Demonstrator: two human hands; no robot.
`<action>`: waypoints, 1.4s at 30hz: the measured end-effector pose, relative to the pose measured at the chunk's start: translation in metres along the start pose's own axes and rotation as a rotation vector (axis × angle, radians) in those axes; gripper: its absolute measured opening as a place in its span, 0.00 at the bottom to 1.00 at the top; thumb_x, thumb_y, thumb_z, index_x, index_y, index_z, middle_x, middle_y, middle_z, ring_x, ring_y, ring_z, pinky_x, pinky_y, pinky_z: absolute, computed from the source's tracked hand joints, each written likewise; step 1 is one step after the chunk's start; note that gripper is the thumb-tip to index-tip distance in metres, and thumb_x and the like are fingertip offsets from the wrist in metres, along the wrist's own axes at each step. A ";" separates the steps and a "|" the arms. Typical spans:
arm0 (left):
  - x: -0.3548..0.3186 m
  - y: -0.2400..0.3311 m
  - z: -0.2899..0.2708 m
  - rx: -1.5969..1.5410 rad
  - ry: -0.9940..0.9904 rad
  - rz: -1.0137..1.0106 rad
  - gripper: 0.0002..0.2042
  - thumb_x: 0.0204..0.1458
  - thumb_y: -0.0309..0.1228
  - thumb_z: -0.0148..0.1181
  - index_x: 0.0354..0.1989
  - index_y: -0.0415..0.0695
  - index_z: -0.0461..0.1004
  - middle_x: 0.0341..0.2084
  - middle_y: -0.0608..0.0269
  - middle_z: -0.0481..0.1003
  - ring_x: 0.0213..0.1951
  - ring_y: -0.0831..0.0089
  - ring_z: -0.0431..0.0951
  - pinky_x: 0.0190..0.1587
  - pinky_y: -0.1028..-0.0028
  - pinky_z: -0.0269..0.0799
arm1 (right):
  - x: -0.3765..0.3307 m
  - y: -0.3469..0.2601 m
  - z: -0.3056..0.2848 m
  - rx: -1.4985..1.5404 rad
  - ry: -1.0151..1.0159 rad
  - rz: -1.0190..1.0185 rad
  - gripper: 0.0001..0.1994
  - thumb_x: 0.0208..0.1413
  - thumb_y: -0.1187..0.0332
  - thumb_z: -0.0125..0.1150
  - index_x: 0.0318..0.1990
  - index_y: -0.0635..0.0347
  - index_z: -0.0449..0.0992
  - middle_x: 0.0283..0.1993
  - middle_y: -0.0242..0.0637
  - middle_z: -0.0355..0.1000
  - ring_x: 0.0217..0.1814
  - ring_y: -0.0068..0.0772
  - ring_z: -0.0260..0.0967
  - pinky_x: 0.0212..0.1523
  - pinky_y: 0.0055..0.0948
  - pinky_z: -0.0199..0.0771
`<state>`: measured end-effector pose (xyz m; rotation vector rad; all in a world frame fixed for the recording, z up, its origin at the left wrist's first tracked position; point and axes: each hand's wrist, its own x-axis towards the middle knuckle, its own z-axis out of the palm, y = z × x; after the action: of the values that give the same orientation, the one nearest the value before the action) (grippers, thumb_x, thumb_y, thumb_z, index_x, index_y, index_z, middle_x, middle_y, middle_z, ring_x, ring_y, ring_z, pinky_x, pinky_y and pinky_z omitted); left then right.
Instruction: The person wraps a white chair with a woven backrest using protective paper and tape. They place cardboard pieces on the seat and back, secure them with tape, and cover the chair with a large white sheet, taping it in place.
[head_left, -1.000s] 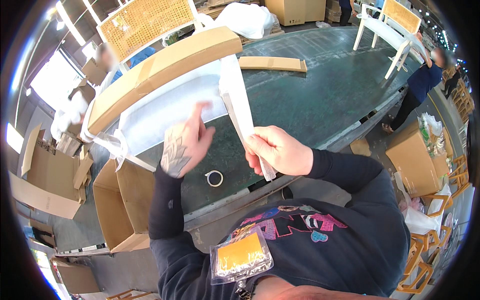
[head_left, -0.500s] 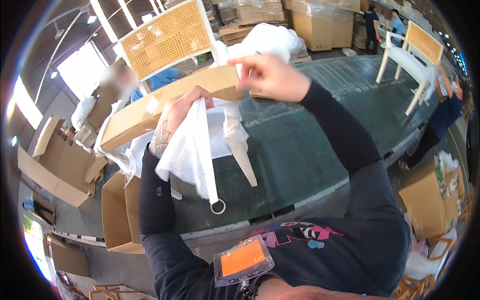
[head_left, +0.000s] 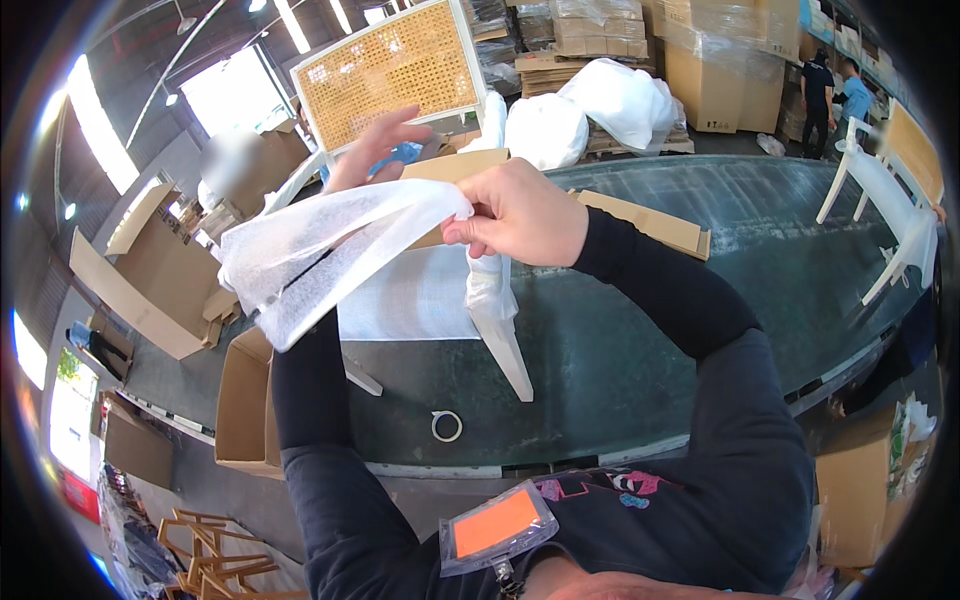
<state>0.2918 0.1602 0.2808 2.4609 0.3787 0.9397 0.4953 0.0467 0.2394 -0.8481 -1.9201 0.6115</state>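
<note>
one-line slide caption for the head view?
Both hands, left and right, stretch a white foam sleeve above a white chair on the table.

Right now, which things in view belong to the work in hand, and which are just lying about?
In hand:
- white foam sheet, pinched by the right hand, with the left hand behind it
- white chair leg, partly wrapped, on the dark table

Lying about:
- tape roll
- flat cardboard piece
- open carton
- white chair on the table's far end
</note>
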 end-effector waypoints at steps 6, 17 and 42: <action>0.015 -0.050 0.022 0.347 -0.409 -0.180 0.23 0.58 0.37 0.52 0.62 0.44 0.60 0.61 0.57 0.63 0.62 0.72 0.61 0.64 0.68 0.55 | 0.013 -0.015 -0.009 -0.180 -0.050 -0.058 0.05 0.53 0.77 0.55 0.28 0.70 0.75 0.22 0.42 0.74 0.19 0.27 0.74 0.26 0.26 0.72; 0.014 -0.064 0.052 0.254 -0.278 0.032 0.15 0.58 0.32 0.45 0.50 0.39 0.67 0.49 0.48 0.68 0.52 0.59 0.69 0.55 0.65 0.65 | 0.075 0.009 -0.042 0.028 -0.223 0.169 0.07 0.55 0.73 0.61 0.32 0.70 0.76 0.26 0.42 0.77 0.24 0.27 0.78 0.24 0.21 0.79; 0.013 -0.030 0.054 0.386 -0.364 -0.103 0.25 0.55 0.21 0.42 0.65 0.46 0.61 0.66 0.50 0.57 0.67 0.55 0.55 0.68 0.62 0.51 | 0.096 0.186 -0.087 0.471 0.058 0.339 0.08 0.49 0.71 0.69 0.34 0.63 0.78 0.26 0.31 0.75 0.22 0.16 0.72 0.19 0.12 0.66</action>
<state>0.3357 0.1734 0.2371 2.8542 0.5959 0.3859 0.5972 0.2453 0.2006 -0.8720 -1.4956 1.1742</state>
